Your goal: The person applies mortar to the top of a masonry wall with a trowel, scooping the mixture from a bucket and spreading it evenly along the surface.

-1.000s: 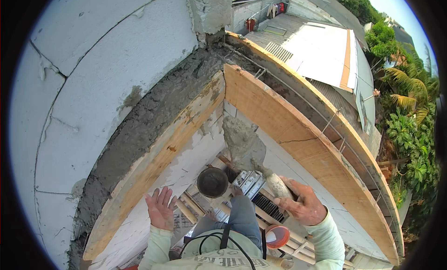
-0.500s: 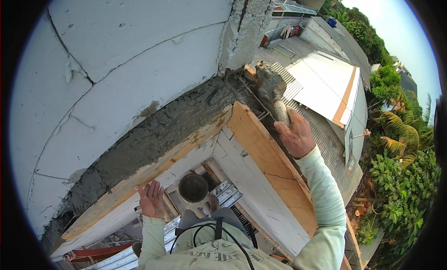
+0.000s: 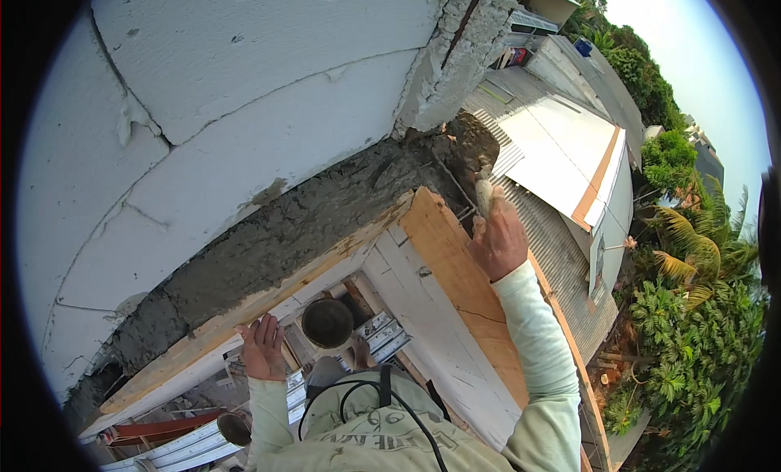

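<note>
My right hand [image 3: 499,240] grips the pale handle of a trowel [image 3: 473,146], whose blade is dirty with mortar. The blade lies at the far corner, against the end of the wet grey mortar [image 3: 268,228] beside thin metal rods. This mortar fills the gap between the white block wall [image 3: 244,130] and a wooden formwork board [image 3: 301,285]. My left hand [image 3: 263,350] rests with its fingers stretched over the lower edge of that board, holding nothing. A second formwork board [image 3: 468,293] meets it at the corner, below my right hand.
A rough concrete column [image 3: 455,65] rises at the far corner. Beneath me are a dark round bucket [image 3: 328,323] and another round container [image 3: 234,428], well below the boards. Corrugated roofs [image 3: 561,260] and trees [image 3: 691,350] lie beyond the right side.
The trowel blade has turned and moved up against the corner, showing its brownish face. My right hand has shifted slightly left. My left hand has turned over from palm up onto the board.
</note>
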### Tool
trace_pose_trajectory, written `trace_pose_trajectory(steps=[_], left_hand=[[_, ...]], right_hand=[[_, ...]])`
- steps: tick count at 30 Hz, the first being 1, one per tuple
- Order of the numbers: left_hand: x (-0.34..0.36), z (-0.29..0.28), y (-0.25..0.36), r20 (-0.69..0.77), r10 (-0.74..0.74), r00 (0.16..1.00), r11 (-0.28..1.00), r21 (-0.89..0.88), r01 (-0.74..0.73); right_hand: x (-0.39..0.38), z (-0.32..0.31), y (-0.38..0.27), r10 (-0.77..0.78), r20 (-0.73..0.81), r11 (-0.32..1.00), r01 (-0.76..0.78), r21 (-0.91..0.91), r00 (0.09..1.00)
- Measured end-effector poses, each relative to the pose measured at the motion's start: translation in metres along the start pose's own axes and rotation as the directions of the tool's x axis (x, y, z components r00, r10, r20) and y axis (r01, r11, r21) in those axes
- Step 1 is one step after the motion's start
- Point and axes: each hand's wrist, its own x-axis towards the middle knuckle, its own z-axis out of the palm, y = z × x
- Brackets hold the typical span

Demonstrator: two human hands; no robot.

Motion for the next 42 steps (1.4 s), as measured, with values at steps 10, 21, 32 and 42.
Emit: trace_pose_trajectory(steps=[10,21,32,42], left_hand=[[0.003,-0.006,0.002,0.01,-0.004,1.0,1.0,0.027,0.004],[0.003,0.001,0.002,0.025,-0.002,1.0,0.993,0.12,-0.001],[0.002,-0.005,0.006,0.029,-0.001,1.0,0.989,0.151,-0.003],[0.003,0.0,0.004,0.022,-0.005,1.0,0.99,0.141,0.002]], right_hand=[[-0.036,-0.054,0.013,-0.006,0.157,0.982,0.035,-0.187,0.988],[0.023,-0.036,-0.011,0.004,0.307,0.929,0.109,-0.353,0.952],[0.0,-0.062,-0.018,-0.007,0.292,0.909,0.128,-0.396,0.956],[0.042,-0.044,-0.026,-0.256,0.355,0.863,0.378,-0.336,0.899]])
